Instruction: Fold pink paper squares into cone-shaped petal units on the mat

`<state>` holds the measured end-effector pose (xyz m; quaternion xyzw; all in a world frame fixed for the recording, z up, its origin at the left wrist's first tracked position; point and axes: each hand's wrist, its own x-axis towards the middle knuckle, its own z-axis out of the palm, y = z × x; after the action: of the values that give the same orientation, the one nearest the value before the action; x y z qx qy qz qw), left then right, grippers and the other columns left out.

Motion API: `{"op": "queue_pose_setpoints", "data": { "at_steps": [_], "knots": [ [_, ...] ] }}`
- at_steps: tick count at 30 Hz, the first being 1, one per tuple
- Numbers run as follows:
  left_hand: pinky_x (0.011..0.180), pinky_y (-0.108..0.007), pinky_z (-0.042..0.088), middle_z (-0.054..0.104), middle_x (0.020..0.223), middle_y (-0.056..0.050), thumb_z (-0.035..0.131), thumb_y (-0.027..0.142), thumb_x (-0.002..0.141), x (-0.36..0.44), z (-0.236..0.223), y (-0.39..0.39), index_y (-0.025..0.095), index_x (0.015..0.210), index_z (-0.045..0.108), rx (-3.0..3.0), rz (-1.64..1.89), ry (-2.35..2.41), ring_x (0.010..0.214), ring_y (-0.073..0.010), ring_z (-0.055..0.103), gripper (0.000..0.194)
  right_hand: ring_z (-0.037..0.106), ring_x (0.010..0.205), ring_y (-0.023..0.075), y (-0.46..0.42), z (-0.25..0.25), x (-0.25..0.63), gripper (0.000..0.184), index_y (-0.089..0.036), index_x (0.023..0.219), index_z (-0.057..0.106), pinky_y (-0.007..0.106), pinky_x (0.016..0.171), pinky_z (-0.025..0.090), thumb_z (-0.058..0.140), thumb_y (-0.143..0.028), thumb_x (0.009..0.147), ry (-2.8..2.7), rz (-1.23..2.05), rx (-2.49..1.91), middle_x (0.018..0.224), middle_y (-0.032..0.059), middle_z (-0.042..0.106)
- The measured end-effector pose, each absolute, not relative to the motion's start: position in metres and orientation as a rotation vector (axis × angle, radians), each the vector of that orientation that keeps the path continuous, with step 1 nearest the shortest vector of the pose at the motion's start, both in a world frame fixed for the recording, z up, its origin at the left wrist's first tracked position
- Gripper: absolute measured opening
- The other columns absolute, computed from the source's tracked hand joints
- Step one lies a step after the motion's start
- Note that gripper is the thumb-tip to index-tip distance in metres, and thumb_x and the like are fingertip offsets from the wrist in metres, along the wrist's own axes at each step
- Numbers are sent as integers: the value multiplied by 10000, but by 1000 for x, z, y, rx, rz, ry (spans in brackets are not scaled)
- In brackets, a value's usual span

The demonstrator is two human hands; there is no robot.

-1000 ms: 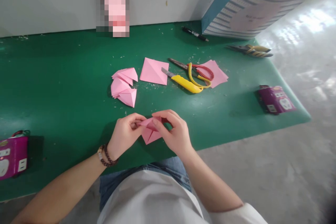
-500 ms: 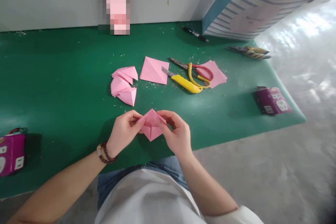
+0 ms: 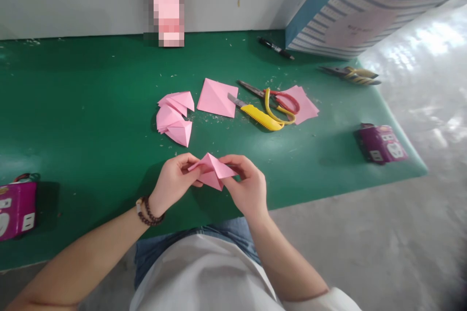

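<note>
Between my two hands, above the front part of the green table (image 3: 91,146), is a partly folded piece of pink paper (image 3: 215,167) with a raised peak and flaps standing out. My left hand (image 3: 179,175) pinches its left side with thumb and fingers. At its right side, my right hand (image 3: 246,182) grips the paper with the thumb below and the fingers behind. Beyond my hands lie several folded pink paper pieces (image 3: 174,112) in an overlapping cluster. A creased pink square (image 3: 218,99) rests to their right.
A yellow utility knife (image 3: 260,117) overlaps the scissors (image 3: 280,99), which lie across a small stack of pink sheets (image 3: 308,107). Farther back are a black pen (image 3: 275,48), pliers (image 3: 352,75) and a striped bag (image 3: 335,24). Purple boxes stand left (image 3: 18,209) and right (image 3: 383,143).
The pink paper has changed shape between my hands: its flat diamond front with a pocket has turned into a peaked form with a flap to the right. Both hands keep their hold.
</note>
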<state>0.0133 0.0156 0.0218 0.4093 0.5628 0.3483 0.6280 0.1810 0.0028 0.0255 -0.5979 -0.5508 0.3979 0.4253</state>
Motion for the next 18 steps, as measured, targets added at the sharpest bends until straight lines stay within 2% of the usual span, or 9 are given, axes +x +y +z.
{"op": "queue_pose_setpoints", "data": {
  "at_steps": [5, 11, 18],
  "knots": [
    [569, -253, 634, 725, 781, -47, 758, 451, 731, 13, 26, 17, 146, 821, 723, 856, 786, 1236, 720, -182, 711, 319, 703, 843, 196, 2, 27, 184, 100, -241, 860, 695, 323, 737, 571, 641, -182, 800, -1359, 1030, -1434, 895, 32, 743],
    [602, -278, 636, 730, 822, -57, 709, 382, 768, 9, 23, 16, 140, 835, 717, 868, 783, 1199, 728, -188, 710, 252, 685, 928, 217, 2, 29, 187, 102, -269, 841, 717, 380, 815, 564, 652, -191, 828, -1618, 911, -1301, 968, 39, 735],
    [614, -274, 635, 743, 938, -70, 643, 355, 797, 9, 28, 17, 161, 913, 726, 891, 757, 1135, 811, -210, 716, 241, 675, 919, 203, 5, 37, 194, 236, -293, 1021, 715, 368, 800, 576, 578, -159, 883, -1887, 793, -1204, 999, 49, 713]
  ]
}}
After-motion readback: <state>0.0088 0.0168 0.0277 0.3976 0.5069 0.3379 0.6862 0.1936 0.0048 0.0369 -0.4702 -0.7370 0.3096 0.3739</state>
